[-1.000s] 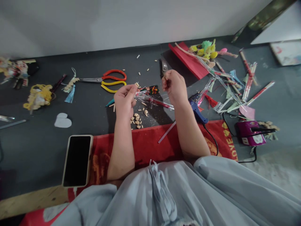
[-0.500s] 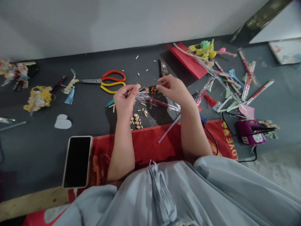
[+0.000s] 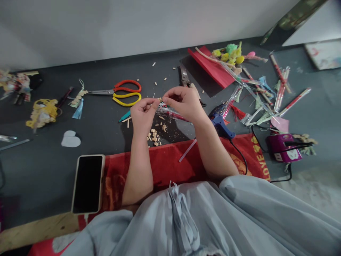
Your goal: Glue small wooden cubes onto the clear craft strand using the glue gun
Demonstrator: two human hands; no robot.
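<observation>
My left hand (image 3: 141, 113) is closed in a pinch on a small pale wooden piece (image 3: 160, 100), and a thin metal pin or wire (image 3: 153, 95) sticks up near its fingertips. My right hand (image 3: 185, 104) meets it from the right, thumb and fingers pinched at the same piece. Beneath the fingers lies a bundle of thin silvery wires (image 3: 167, 111), partly hidden by the right hand. A pile of cut wooden bits (image 3: 153, 136) is on the dark table just below. Pliers (image 3: 183, 75) lie beyond the right hand, partly covered by it.
Scissors with red and yellow handles (image 3: 127, 93) lie to the left. On the right are a blue glue gun (image 3: 221, 124), a red sheet (image 3: 210, 67), several wrapped sticks (image 3: 282, 89) and a purple box (image 3: 283, 147). A phone (image 3: 88, 184) and a red towel (image 3: 170, 160) are nearer me.
My right hand has moved left from the dark floral-patterned item to my left hand's fingertips, and its fingers have closed there. The left hand has shifted slightly right.
</observation>
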